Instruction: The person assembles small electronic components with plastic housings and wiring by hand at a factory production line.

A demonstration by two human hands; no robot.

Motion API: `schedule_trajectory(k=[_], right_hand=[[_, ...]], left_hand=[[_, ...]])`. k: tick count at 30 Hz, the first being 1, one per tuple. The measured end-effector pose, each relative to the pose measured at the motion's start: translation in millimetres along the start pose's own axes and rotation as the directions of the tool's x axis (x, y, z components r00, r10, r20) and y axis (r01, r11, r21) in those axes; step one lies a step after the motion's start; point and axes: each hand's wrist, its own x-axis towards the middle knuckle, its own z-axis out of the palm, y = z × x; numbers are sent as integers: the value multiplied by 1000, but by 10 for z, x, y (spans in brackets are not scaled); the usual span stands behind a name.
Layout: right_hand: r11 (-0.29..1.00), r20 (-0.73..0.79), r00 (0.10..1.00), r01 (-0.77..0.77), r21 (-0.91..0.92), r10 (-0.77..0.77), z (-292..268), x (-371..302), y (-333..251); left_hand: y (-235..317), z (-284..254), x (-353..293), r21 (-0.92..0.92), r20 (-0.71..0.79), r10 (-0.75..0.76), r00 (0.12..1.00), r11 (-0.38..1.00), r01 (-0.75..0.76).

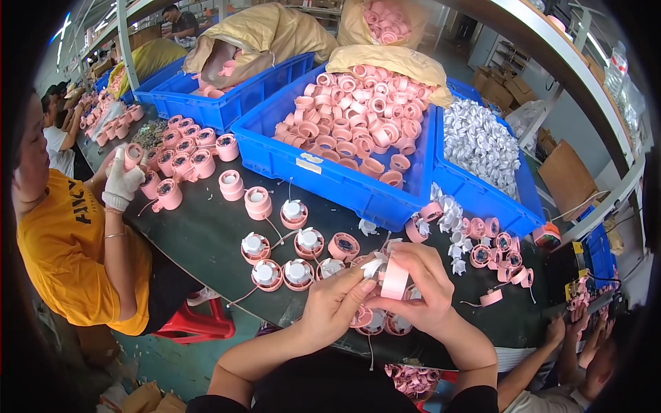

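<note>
My right hand (pixel 428 286) grips a pink round housing (pixel 394 279) between thumb and fingers. At its left side, my left hand (pixel 334 303) pinches a small white bladed fan wheel (pixel 374 266); the wheel is close against the housing, and whether it sits inside I cannot tell. On the dark green table to the left stand several pink housings with white fan wheels in them, such as this assembled housing (pixel 298 272), some with thin wires trailing out. More of these lie partly hidden under my hands. Right of my hands are loose white fan wheels (pixel 458 251).
A blue crate (pixel 330 180) heaped with pink housings stands ahead, beside a blue crate (pixel 530 206) of white fan wheels. Small pink housings with dark insides (pixel 508 242) sit at right. A co-worker in a yellow shirt (pixel 89 248) works at left, near a red stool (pixel 200 323).
</note>
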Motion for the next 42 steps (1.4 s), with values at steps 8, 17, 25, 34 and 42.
schedule_trajectory(k=[8, 17, 25, 34, 42], right_hand=[[998, 9, 999, 41, -56, -41, -6, 4, -16], [991, 18, 996, 94, -94, -93, 140, 6, 22], [997, 144, 989, -29, 77, 17, 186, 111, 129], [780, 123, 820, -470, -413, 559, -114, -363, 859], [751, 44, 862, -413, -515, 505, -195, -324, 962]], left_hand=[[-34, 49, -12, 93, 0, 79, 997, 993, -79], [-169, 126, -18, -323, 9, -145, 989, 936, 140], [-183, -596, -54, -165, -193, -289, 937, 951, 260], [-610, -1923, -200, 974, -195, 87, 977, 138, 182], [-576, -1697, -73, 882, -402, -13, 916, 263, 391]])
